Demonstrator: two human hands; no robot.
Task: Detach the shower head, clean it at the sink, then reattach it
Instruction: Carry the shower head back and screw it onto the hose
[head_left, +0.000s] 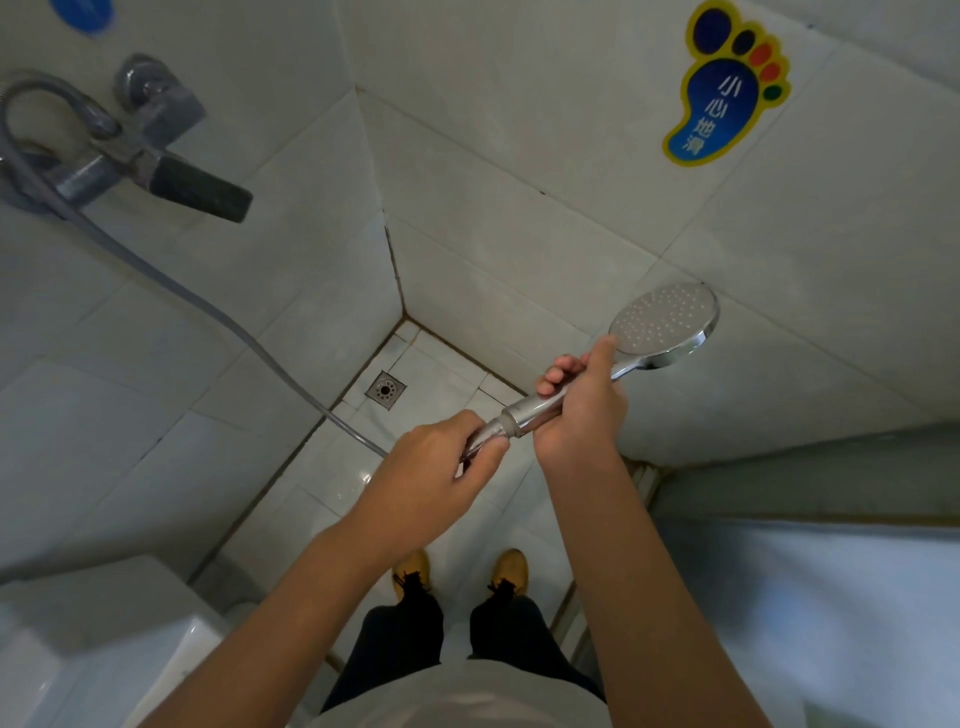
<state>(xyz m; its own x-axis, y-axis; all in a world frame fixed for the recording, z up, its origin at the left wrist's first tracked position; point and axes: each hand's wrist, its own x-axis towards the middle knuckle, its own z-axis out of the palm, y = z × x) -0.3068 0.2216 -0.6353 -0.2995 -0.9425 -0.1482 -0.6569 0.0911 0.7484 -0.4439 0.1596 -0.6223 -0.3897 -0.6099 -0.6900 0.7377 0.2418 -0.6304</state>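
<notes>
The chrome shower head (662, 322) points up and right, its round spray face toward me. My right hand (582, 402) grips its handle, thumb stretched up to the rim of the face. Just below the handle's threaded end, my left hand (441, 467) pinches the hose nut (488, 434) between thumb and fingers. The grey hose (208, 306) runs from under my left hand up along the left wall to the mixer tap (140, 140). Whether the nut is still threaded onto the handle is hidden by my fingers.
White tiled walls meet in a corner ahead, with a floor drain (385, 389) below it. A blue foot-shaped sticker (727, 88) is on the right wall. A white fixture (104, 665) sits at lower left and a glass partition (831, 597) at lower right. My shoes (460, 571) stand on the floor tiles.
</notes>
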